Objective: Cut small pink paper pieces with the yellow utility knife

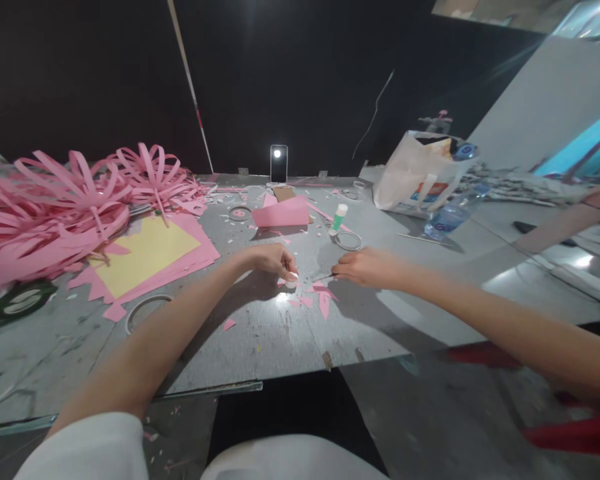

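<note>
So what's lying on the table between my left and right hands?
Pink paper scraps lie there, slightly nearer you, in the head view. A white piece in the left hand and a thin tool in the right hand jut into the gap.

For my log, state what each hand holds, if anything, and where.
Left hand: a small white round piece, by its upper edge. Right hand: apparently a thin object, by its right end.
</note>
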`<state>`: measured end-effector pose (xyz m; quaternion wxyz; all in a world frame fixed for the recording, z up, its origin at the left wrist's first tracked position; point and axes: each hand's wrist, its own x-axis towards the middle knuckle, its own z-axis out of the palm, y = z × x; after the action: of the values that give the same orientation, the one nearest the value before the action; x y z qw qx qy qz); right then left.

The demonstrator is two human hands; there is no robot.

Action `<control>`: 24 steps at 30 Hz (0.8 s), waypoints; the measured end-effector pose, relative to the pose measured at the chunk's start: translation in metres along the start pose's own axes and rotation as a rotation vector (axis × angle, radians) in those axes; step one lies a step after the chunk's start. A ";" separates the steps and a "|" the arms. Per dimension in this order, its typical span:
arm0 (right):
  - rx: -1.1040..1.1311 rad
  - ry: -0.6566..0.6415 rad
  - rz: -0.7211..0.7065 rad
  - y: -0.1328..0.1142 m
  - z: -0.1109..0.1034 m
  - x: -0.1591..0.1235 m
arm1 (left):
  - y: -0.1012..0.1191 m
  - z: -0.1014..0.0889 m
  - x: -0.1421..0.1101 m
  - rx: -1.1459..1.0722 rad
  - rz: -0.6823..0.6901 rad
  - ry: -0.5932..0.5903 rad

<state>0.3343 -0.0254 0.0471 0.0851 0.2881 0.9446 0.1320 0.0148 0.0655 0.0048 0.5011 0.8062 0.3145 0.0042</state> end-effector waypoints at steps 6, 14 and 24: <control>-0.123 0.121 -0.251 0.002 0.001 0.025 | 0.002 0.001 -0.002 0.090 -0.012 -0.021; -0.232 0.168 -0.351 -0.011 -0.004 0.060 | 0.006 0.001 -0.004 -0.020 0.008 -0.037; -0.172 0.034 -0.387 0.004 -0.013 0.070 | 0.008 0.000 -0.005 0.056 -0.051 0.008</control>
<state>0.2760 0.0144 0.0547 0.1174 0.0906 0.9689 0.1979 0.0146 0.0603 0.0128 0.4770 0.8117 0.3369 -0.0144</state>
